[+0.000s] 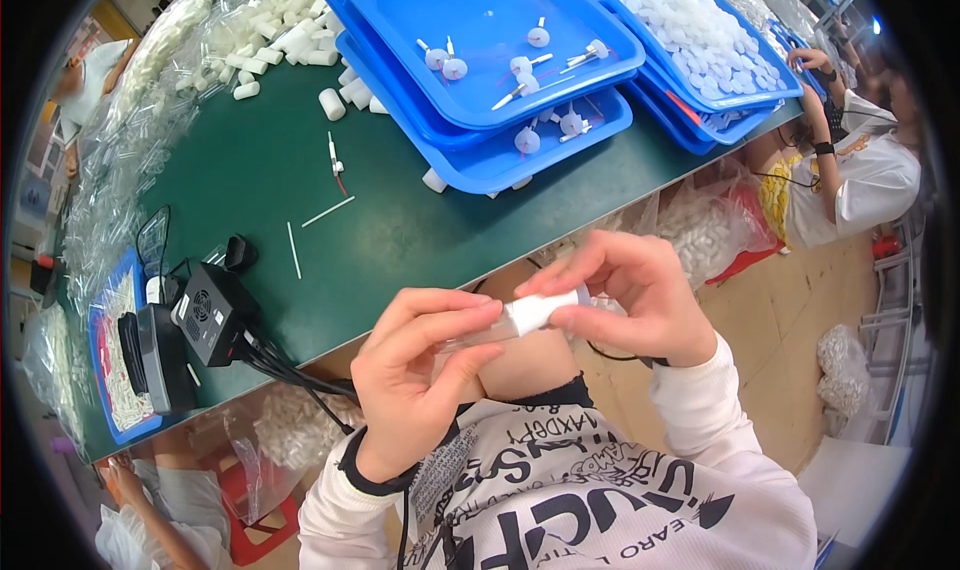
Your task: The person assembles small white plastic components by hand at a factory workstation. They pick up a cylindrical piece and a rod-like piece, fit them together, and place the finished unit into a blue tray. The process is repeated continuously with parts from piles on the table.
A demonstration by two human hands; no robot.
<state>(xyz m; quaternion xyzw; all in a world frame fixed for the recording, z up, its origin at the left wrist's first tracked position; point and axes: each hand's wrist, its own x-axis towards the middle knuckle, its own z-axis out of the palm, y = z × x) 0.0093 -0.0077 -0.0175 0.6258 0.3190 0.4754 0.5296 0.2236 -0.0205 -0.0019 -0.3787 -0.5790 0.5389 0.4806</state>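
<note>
1. Head view: left hand point(415, 380) pinches clear tube point(470, 338); right hand point(630, 295) grips white cap point(535, 313), held above lap, off bench point(300, 170).
2. Judged light, stiff, slippery; hold by ends.

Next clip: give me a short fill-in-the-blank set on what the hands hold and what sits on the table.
1. Both the left hand and the right hand grip one small white plastic ____ piece.
2. The stacked plastic trays are ____ in colour.
3. The table top is dark ____.
4. The black box with cables lies to the person's ____.

Missing words: cylindrical; blue; green; left
</note>
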